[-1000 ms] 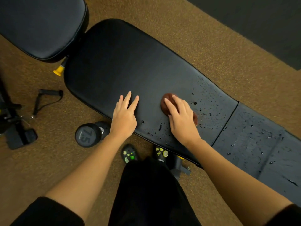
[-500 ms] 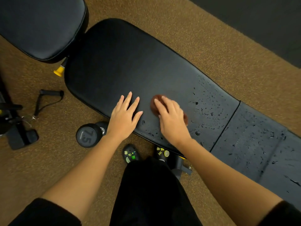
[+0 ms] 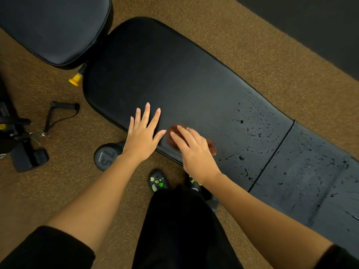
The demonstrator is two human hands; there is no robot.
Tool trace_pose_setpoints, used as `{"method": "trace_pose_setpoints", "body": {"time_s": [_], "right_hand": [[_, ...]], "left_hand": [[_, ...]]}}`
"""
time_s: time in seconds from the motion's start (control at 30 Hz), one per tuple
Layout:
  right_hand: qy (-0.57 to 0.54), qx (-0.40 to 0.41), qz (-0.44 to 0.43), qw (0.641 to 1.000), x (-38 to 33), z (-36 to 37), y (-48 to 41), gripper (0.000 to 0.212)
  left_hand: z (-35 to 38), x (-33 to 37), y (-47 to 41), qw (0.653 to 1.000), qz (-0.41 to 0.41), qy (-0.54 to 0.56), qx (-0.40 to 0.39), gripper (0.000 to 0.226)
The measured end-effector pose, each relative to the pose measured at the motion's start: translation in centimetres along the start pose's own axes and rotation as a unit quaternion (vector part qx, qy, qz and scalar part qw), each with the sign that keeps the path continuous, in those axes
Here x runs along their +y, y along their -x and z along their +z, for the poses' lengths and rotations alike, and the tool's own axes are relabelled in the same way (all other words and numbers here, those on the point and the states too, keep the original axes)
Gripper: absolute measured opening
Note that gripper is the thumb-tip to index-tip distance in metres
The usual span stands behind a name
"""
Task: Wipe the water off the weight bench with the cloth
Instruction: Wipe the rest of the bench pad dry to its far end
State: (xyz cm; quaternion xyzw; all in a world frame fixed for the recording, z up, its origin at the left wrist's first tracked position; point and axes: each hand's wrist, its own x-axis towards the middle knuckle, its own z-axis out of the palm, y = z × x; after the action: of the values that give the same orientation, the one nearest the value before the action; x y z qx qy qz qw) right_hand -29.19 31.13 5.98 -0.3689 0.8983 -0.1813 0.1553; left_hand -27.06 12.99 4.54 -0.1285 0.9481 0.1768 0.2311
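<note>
The black padded weight bench (image 3: 174, 74) runs from upper left to lower right. Water droplets (image 3: 252, 129) speckle its right part and the seat pad (image 3: 310, 181) beyond the seam. A small brown cloth (image 3: 172, 133) lies on the pad near the front edge, mostly hidden under my right hand (image 3: 194, 152), which presses flat on it. My left hand (image 3: 143, 133) rests flat on the pad just left of the cloth, fingers spread, holding nothing. The pad left of the cloth looks dry.
A 7.5 dumbbell (image 3: 105, 155) lies on the brown carpet under the bench's front edge. A cable handle (image 3: 60, 113) and black equipment (image 3: 17, 144) sit at the left. A second black pad (image 3: 50, 26) fills the top left, with a yellow knob (image 3: 74, 79). My shoes (image 3: 157, 181) stand below.
My right hand has slid the cloth leftward along the pad toward my left hand, clearing droplets near the front edge. My left hand stayed in place.
</note>
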Motion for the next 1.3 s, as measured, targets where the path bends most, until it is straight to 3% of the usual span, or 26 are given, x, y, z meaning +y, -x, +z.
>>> {"method": "trace_pose_setpoints", "body": {"time_s": [0.1,0.2,0.43,0.7,0.97,1.1,1.3], "right_hand": [[0.001,-0.039,-0.050,0.998,0.5,0.2,1.9,0.069],[0.022,-0.051,-0.103,0.993,2.1,-0.3,3.4,0.059],[-0.007,-0.004,-0.022,1.000,1.7,-0.9,0.9,0.058],[-0.013,-0.088,-0.125,0.988,1.8,-0.1,4.7,0.066],[-0.007,-0.016,-0.038,0.999,2.0,-1.1,2.1,0.061],[-0.022,-0.035,-0.064,0.997,1.6,-0.1,3.6,0.069],[-0.002,-0.081,-0.122,0.989,5.3,-2.3,5.9,0.059]], "left_hand": [[0.0,-0.3,-0.2,1.000,0.005,-0.006,0.002,0.065],[0.2,-0.4,-0.1,1.000,0.007,-0.004,0.010,0.065],[0.4,-0.3,-0.2,1.000,0.009,-0.003,0.022,0.065],[0.0,-0.2,-0.2,1.000,0.004,0.000,0.016,0.065],[0.1,0.1,-0.2,1.000,-0.005,-0.012,0.020,0.064],[0.0,0.1,-0.2,1.000,-0.002,-0.008,0.018,0.065],[0.0,0.3,-0.2,1.000,-0.003,-0.002,0.015,0.064]]}}
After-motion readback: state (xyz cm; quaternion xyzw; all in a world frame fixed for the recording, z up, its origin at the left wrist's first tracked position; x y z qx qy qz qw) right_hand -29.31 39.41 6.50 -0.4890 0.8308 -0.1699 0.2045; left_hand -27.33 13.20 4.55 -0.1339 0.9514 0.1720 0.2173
